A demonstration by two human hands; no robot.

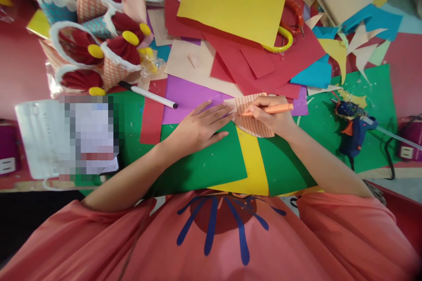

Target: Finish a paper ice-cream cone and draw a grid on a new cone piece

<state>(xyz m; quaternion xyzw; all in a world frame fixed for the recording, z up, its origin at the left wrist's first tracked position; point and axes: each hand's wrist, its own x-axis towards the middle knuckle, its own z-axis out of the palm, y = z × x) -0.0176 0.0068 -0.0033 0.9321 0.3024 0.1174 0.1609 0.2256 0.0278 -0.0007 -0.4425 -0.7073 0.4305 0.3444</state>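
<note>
My right hand is closed around an orange marker, its tip down on a cream paper cutout with a curved lower edge. Orange stripes cover much of that cutout. Flat and with fingers stretched out, my left hand rests at the cutout's left side, its fingertips touching the edge. Beneath lie a purple sheet, green sheets and a yellow strip. A white marker with a black tip lies left of my left hand.
Decorated paper cones are heaped at the back left. A blue glue gun with a cord lies at the right. Yellow-handled scissors sit partly under a yellow sheet. Red sheets and scraps fill the back. A partly blurred phone-like object lies left.
</note>
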